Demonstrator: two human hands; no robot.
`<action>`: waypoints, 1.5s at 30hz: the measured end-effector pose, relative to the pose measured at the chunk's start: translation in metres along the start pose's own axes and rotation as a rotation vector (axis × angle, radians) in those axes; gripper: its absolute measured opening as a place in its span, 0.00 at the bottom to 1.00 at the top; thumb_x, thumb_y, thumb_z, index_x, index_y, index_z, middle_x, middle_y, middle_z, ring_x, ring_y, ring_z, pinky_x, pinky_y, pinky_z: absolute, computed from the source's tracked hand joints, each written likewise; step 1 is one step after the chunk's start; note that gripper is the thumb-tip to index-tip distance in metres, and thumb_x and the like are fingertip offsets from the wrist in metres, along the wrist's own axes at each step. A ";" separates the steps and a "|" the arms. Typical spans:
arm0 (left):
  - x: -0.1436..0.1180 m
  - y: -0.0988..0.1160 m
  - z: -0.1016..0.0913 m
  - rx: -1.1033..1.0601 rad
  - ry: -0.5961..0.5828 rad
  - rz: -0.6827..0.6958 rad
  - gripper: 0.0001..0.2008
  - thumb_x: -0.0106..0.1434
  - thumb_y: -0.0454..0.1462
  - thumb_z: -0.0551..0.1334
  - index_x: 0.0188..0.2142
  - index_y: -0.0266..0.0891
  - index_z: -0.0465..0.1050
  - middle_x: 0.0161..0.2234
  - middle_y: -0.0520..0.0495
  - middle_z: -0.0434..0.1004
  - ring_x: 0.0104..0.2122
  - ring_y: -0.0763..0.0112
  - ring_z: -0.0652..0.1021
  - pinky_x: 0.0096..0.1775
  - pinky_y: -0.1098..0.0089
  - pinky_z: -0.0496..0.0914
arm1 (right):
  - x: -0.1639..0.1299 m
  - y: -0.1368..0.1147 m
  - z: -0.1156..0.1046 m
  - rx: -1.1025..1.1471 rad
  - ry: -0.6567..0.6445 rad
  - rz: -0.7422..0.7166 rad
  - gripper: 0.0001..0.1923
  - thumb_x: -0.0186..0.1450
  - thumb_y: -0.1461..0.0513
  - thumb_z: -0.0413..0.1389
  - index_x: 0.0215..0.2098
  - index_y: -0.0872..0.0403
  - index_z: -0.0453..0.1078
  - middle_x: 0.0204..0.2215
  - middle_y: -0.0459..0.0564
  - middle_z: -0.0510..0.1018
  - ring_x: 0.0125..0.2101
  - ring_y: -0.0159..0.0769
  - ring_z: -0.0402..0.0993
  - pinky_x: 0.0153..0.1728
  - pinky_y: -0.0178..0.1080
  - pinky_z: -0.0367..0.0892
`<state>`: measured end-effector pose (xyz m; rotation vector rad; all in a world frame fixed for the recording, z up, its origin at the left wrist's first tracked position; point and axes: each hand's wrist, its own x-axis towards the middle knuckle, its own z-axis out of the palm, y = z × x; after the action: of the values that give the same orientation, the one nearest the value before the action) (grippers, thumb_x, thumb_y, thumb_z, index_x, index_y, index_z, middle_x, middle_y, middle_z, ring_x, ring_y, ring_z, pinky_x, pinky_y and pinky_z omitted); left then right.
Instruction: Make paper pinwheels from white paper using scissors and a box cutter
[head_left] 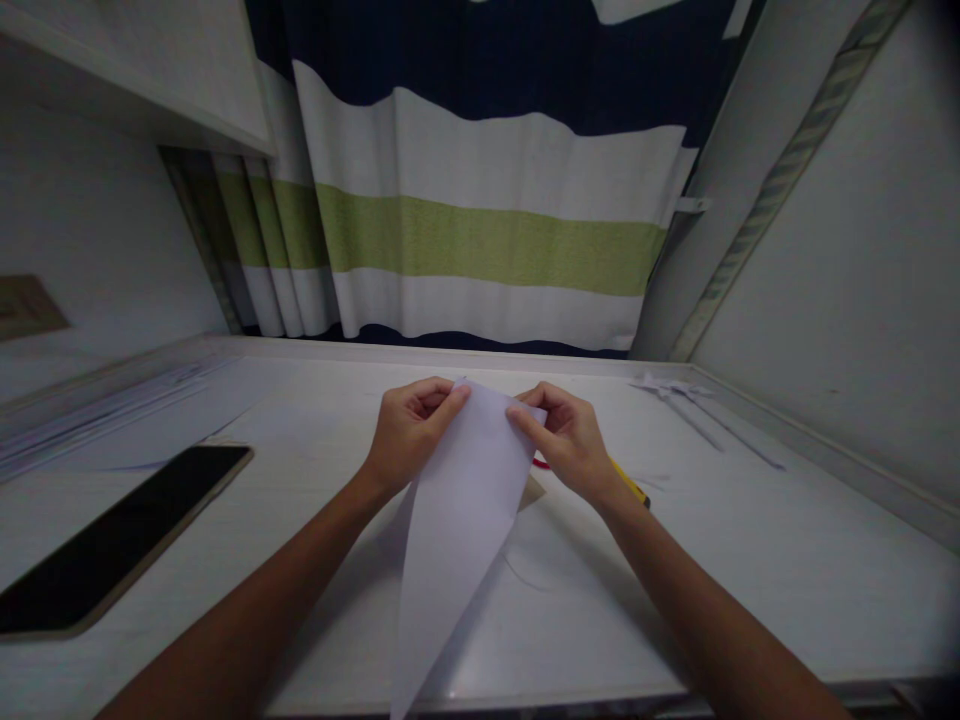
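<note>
A sheet of white paper (465,500), apparently folded, hangs between my two hands above the table. My left hand (412,430) pinches its upper left corner between thumb and fingers. At the upper right corner, my right hand (566,430) grips the paper with the thumb on the near face. The sheet narrows to a point toward the table's front edge. Partly hidden behind the paper and my right hand are a brown piece (531,493), something red (541,463) and a yellow and black tool (632,484) whose kind I cannot make out.
A dark-screened phone (120,540) lies on the white table (315,610) at the left. Stacked papers (112,415) run along the left wall. White paper shapes with thin stems (694,415) lie at the back right. A striped curtain (480,240) hangs behind the table.
</note>
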<state>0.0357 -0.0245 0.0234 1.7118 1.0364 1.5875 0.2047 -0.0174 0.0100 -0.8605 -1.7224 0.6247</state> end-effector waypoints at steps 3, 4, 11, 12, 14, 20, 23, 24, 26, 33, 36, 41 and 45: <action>0.000 0.000 0.000 0.005 -0.001 0.004 0.07 0.51 0.38 0.60 0.23 0.35 0.71 0.19 0.53 0.72 0.18 0.80 0.69 0.18 0.82 0.62 | 0.000 0.000 0.000 -0.003 0.003 0.006 0.10 0.55 0.57 0.53 0.23 0.56 0.61 0.22 0.46 0.66 0.22 0.28 0.60 0.22 0.32 0.57; 0.000 0.000 0.000 0.009 -0.001 0.005 0.07 0.51 0.38 0.60 0.23 0.35 0.72 0.19 0.53 0.73 0.18 0.80 0.69 0.18 0.82 0.62 | 0.000 0.000 0.000 -0.003 0.003 0.007 0.10 0.55 0.57 0.53 0.23 0.56 0.61 0.22 0.46 0.66 0.23 0.28 0.60 0.22 0.32 0.57; -0.001 0.000 0.000 0.034 -0.003 0.008 0.08 0.52 0.38 0.59 0.24 0.35 0.72 0.21 0.52 0.73 0.19 0.78 0.70 0.19 0.80 0.63 | 0.000 0.000 0.000 0.011 -0.011 -0.002 0.10 0.55 0.58 0.53 0.23 0.56 0.61 0.23 0.47 0.67 0.23 0.28 0.61 0.23 0.32 0.59; -0.001 0.000 0.000 0.033 -0.004 0.006 0.08 0.52 0.38 0.59 0.24 0.35 0.72 0.21 0.52 0.73 0.19 0.78 0.70 0.19 0.80 0.63 | 0.000 0.001 0.000 0.008 -0.009 -0.004 0.10 0.55 0.58 0.53 0.23 0.56 0.61 0.23 0.46 0.67 0.23 0.28 0.61 0.23 0.33 0.59; -0.001 -0.001 0.000 0.035 -0.008 0.003 0.08 0.52 0.39 0.59 0.24 0.35 0.71 0.21 0.51 0.73 0.19 0.77 0.70 0.19 0.80 0.62 | 0.000 0.002 0.000 -0.002 -0.004 -0.008 0.10 0.55 0.58 0.53 0.23 0.56 0.61 0.23 0.46 0.67 0.23 0.29 0.61 0.24 0.33 0.59; 0.000 -0.005 0.001 0.094 -0.017 0.040 0.09 0.52 0.40 0.59 0.23 0.35 0.71 0.20 0.52 0.72 0.20 0.77 0.70 0.20 0.79 0.63 | 0.005 -0.003 -0.003 -0.072 0.007 -0.083 0.08 0.55 0.61 0.53 0.32 0.55 0.63 0.26 0.47 0.70 0.27 0.30 0.66 0.29 0.34 0.61; 0.001 -0.004 0.002 0.120 -0.098 0.088 0.09 0.53 0.39 0.58 0.25 0.35 0.72 0.22 0.51 0.73 0.20 0.77 0.70 0.21 0.79 0.63 | 0.015 -0.021 -0.005 -0.241 -0.027 -0.212 0.11 0.55 0.62 0.54 0.37 0.55 0.65 0.31 0.48 0.73 0.33 0.31 0.67 0.37 0.36 0.59; 0.001 -0.002 0.002 0.128 -0.135 0.110 0.09 0.54 0.39 0.57 0.26 0.35 0.72 0.22 0.51 0.74 0.20 0.77 0.71 0.21 0.79 0.63 | 0.019 -0.028 -0.005 -0.291 -0.065 -0.251 0.09 0.56 0.61 0.53 0.35 0.55 0.67 0.31 0.48 0.73 0.32 0.31 0.67 0.37 0.36 0.59; 0.003 0.003 0.003 0.154 -0.188 0.158 0.08 0.54 0.38 0.57 0.27 0.35 0.72 0.23 0.51 0.74 0.21 0.77 0.71 0.22 0.79 0.63 | 0.027 -0.041 -0.004 -0.361 -0.145 -0.302 0.06 0.57 0.61 0.52 0.29 0.55 0.68 0.28 0.47 0.73 0.29 0.30 0.67 0.34 0.34 0.60; 0.008 0.019 0.001 0.120 -0.282 0.071 0.10 0.53 0.39 0.57 0.27 0.34 0.71 0.23 0.50 0.73 0.22 0.75 0.71 0.23 0.77 0.63 | 0.037 -0.054 0.002 -0.552 -0.104 -0.386 0.05 0.57 0.66 0.49 0.24 0.56 0.65 0.24 0.47 0.71 0.26 0.31 0.64 0.29 0.34 0.58; 0.005 0.016 -0.002 0.127 -0.380 -0.013 0.11 0.52 0.41 0.58 0.26 0.34 0.70 0.23 0.51 0.71 0.23 0.74 0.71 0.22 0.76 0.64 | 0.036 -0.052 0.002 -0.565 -0.006 -0.410 0.05 0.58 0.66 0.48 0.26 0.56 0.64 0.25 0.48 0.71 0.27 0.32 0.64 0.30 0.35 0.58; -0.004 0.007 -0.011 0.025 -0.485 -0.117 0.16 0.49 0.41 0.61 0.37 0.36 0.69 0.32 0.48 0.73 0.30 0.68 0.73 0.30 0.71 0.68 | 0.033 -0.059 -0.009 -0.628 0.047 -0.515 0.06 0.60 0.64 0.47 0.28 0.54 0.65 0.25 0.47 0.71 0.26 0.31 0.64 0.31 0.35 0.57; -0.012 -0.002 -0.022 0.058 -0.643 -0.201 0.14 0.49 0.41 0.61 0.34 0.36 0.71 0.32 0.48 0.74 0.30 0.69 0.73 0.30 0.72 0.67 | 0.030 -0.070 -0.018 -0.665 0.089 -0.612 0.07 0.61 0.63 0.46 0.28 0.54 0.65 0.25 0.46 0.72 0.24 0.30 0.63 0.32 0.35 0.56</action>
<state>0.0141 -0.0351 0.0180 1.8981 0.8841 0.7946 0.1998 -0.0361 0.0862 -0.7165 -2.0008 -0.4145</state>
